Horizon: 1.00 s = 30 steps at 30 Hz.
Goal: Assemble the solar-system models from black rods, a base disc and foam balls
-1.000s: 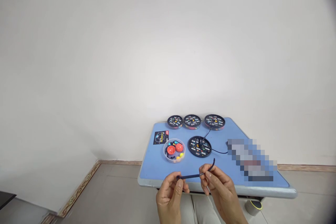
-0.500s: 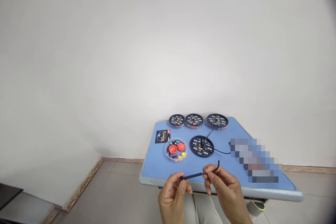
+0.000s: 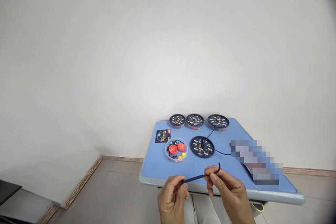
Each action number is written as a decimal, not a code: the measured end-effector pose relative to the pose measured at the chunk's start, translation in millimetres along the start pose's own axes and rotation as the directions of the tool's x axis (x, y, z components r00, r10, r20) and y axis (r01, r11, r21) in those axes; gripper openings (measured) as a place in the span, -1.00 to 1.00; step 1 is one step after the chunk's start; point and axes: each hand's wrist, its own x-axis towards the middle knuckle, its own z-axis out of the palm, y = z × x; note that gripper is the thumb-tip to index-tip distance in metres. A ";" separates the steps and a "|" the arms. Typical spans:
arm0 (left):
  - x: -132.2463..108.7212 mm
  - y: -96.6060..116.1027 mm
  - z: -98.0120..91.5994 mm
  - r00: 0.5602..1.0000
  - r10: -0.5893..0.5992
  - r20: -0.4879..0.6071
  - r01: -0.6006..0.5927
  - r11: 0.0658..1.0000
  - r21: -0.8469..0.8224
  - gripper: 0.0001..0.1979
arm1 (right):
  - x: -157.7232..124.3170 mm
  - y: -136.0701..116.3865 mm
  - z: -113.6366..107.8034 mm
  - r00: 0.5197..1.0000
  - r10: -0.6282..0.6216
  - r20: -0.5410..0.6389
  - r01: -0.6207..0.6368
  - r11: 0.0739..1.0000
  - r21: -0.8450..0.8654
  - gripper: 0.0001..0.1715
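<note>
A thin black plastic rod (image 3: 194, 178) with a ring at its left end and a curved right tip is stretched between my hands, over the table's front edge. My left hand (image 3: 173, 197) pinches the ring end between thumb and fingers. Near the curved end, my right hand (image 3: 228, 190) grips the rod, hiding part of it. Beyond them lies a round black base (image 3: 195, 149) printed with planets, bearing a short upright post and curved black arms. Left of it, a clear round tub (image 3: 166, 154) holds two red half shells, yellow and blue balls and small black parts.
Three round boxes with black printed lids (image 3: 177, 120) line the back of the blue table (image 3: 154, 168) near the wall. A black printed card (image 3: 162, 135) lies at the left. A pixelated flat object (image 3: 256, 162) is on the right side.
Both hands, still holding the rod, sit slightly lower in view. The view itself has shifted a little; the things on the table look unchanged.
</note>
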 end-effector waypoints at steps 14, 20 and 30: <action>-7.6 -4.1 -0.7 0.995 0.101 -0.019 -0.100 0.994 0.049 -0.85 | -2.4 10.7 7.3 0.991 0.121 -0.065 -0.119 0.992 0.034 -0.66; -6.9 -17.9 1.0 0.998 0.060 -0.036 -0.057 0.996 0.074 -0.75 | -3.8 31.7 6.4 0.972 0.210 -0.110 -0.204 0.977 0.062 -0.60; -5.3 -49.8 16.9 0.997 -0.065 0.034 0.062 0.995 0.080 -0.56 | 10.4 30.7 3.8 0.941 0.270 -0.203 -0.260 0.963 0.076 -0.54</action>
